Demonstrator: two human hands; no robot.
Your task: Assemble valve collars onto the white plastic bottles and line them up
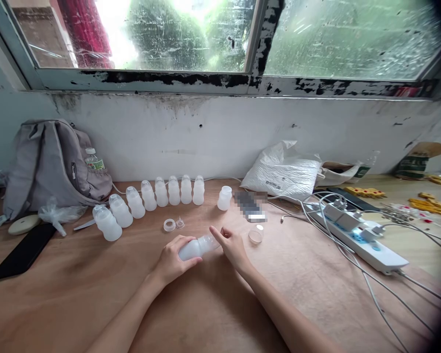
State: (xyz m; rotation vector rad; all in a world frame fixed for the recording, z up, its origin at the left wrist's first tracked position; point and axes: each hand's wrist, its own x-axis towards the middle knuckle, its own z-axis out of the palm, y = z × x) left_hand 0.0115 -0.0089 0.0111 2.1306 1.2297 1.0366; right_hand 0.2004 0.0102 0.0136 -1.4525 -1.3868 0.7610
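Observation:
A frosted white baby bottle [189, 250] lies tilted in my left hand [173, 260], the fingers wrapped round its body. The clear cap [207, 243] on it points right, and my right hand [234, 249] is closed at that cap end, partly covering it. Just beyond my hands are a white collar ring [169, 225] and a clear teat [180, 223]. An uncapped bottle [224, 198] stands farther back. To the right of my right hand rests a loose clear cap [256, 235]. Several capped bottles [161, 192] stand in a curved row at the back left.
A grey backpack [55, 166], a black phone-like slab [24, 251] and a plastic bag [64, 213] occupy the left. Toward the right are a white packing bag [284, 169], a blurred-out item [250, 203] and a power strip [367, 245] with trailing cables.

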